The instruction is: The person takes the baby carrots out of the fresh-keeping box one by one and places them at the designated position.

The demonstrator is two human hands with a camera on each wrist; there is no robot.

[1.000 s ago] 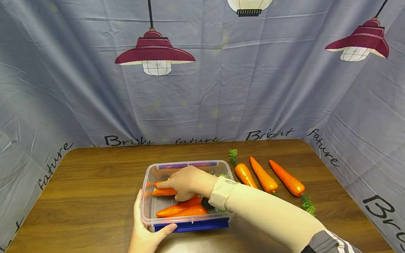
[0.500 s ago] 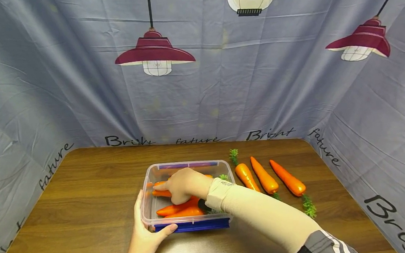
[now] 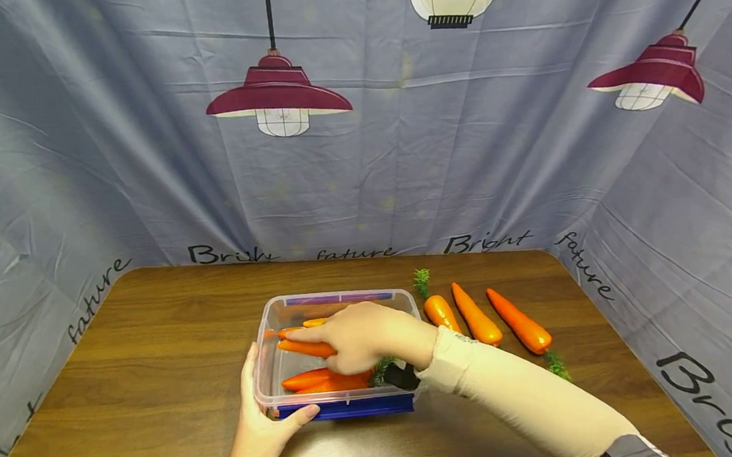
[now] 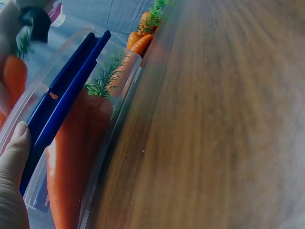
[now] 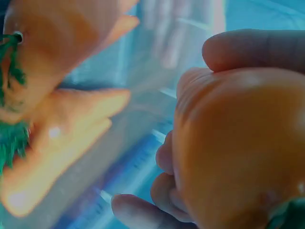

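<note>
While left hand (image 3: 260, 422) grips box (image 3: 370, 405) at its eight o'clock, right hand (image 3: 366, 335) grasps carrot (image 5: 238, 143) over box; seemingly placing step, next calls for letting go.

Box (image 3: 342, 395) on table (image 3: 124, 399), carrots (image 3: 306, 379) in it. Left hand (image 3: 260, 419) at box's left-front corner, right hand (image 3: 371, 335) over box. Three more carrots (image 3: 477, 315) right of box.

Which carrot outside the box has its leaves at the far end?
The left carrot, nearest the box; the middle carrot and right carrot point their tips away.
</note>
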